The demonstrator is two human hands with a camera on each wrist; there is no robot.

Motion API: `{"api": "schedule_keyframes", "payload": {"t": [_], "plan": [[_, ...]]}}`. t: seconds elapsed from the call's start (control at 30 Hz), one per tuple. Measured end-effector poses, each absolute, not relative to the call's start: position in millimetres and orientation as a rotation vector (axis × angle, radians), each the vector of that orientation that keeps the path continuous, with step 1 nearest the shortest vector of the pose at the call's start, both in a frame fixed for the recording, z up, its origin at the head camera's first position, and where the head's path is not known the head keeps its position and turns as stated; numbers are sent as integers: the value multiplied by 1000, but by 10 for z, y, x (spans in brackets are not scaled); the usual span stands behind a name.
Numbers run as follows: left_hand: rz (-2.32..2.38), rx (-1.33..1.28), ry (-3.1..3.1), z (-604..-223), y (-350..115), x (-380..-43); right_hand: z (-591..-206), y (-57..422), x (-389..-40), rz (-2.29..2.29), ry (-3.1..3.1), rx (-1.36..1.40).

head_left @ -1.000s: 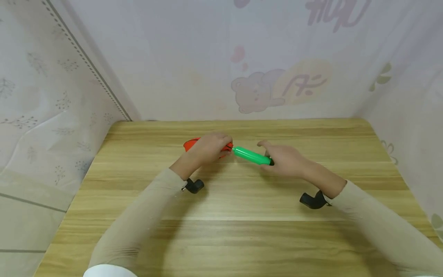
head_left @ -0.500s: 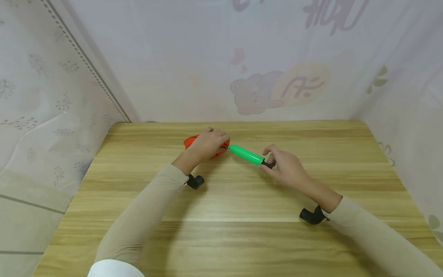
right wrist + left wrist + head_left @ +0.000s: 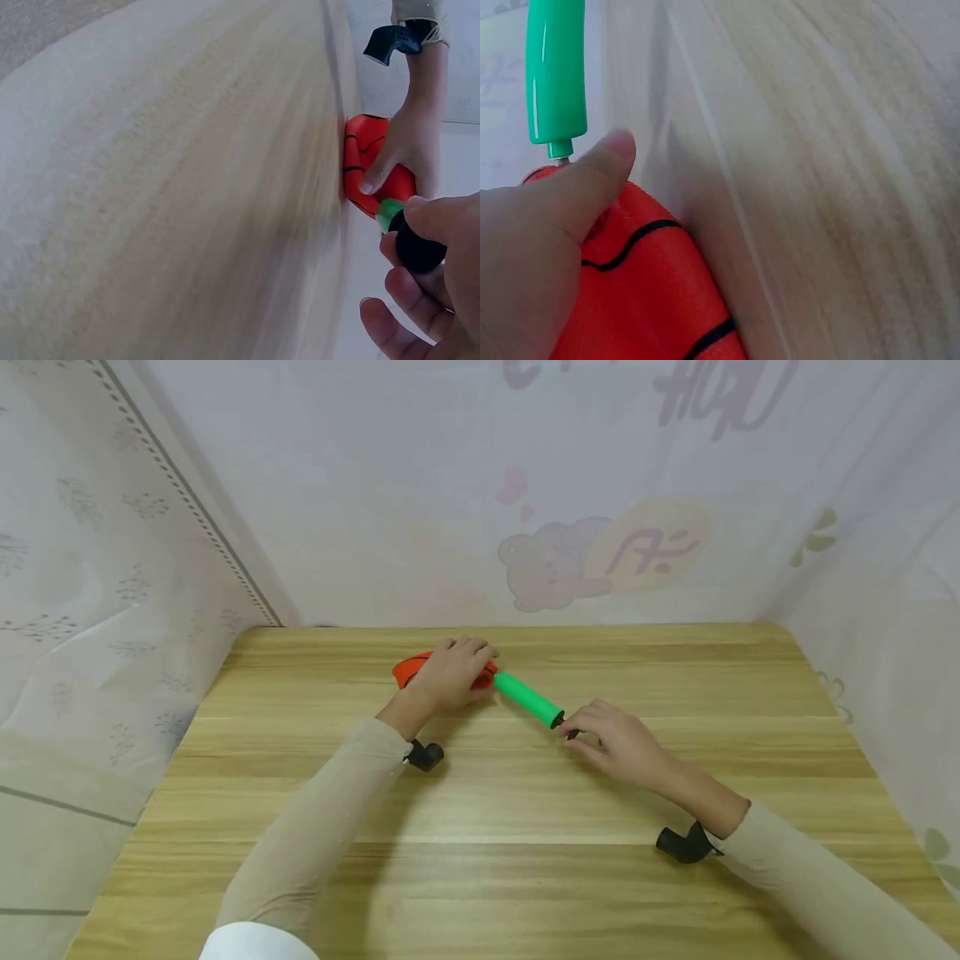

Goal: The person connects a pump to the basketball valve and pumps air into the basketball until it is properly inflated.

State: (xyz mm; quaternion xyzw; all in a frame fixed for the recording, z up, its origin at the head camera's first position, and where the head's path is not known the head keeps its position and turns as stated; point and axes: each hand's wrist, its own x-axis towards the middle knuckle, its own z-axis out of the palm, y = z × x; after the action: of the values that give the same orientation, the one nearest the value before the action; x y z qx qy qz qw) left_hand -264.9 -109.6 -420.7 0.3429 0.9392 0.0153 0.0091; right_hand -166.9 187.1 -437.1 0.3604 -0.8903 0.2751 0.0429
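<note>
A limp red ball with black lines [image 3: 408,670] lies on the wooden table, partly hidden under my left hand [image 3: 452,672]. That hand grips it near its right end, the thumb lying across the red skin in the left wrist view. A green hand pump [image 3: 528,697] slants down to the right from the ball, its thin metal needle [image 3: 559,160] meeting the ball beside my left thumb. My right hand [image 3: 618,743] pinches the pump's black handle [image 3: 417,244] between thumb and fingers. A short dark stretch shows between barrel and hand.
The wooden table [image 3: 480,877] spans the view below both arms. Patterned sheets [image 3: 390,510] hang behind it and at both sides. A black wrist mount [image 3: 426,755] sits at the left cuff, another mount [image 3: 684,843] at the right.
My right hand has moved down from the barrel's end, drawing the pump's handle outward. The pump slants more steeply now. My left hand has stayed on the ball, which has shifted only slightly.
</note>
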Motion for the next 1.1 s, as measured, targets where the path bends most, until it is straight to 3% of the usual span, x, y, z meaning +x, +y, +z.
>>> {"api": "schedule_keyframes", "payload": {"t": [0.53, 1.1], "plan": [[37, 1358, 2949, -4268, -707, -2173, -4349, 1833, -1647, 827, -2699, 1109], [-47, 1558, 2939, -4438, -530, -2051, -4349, 1772, -1616, 779, -2634, 1167]]}}
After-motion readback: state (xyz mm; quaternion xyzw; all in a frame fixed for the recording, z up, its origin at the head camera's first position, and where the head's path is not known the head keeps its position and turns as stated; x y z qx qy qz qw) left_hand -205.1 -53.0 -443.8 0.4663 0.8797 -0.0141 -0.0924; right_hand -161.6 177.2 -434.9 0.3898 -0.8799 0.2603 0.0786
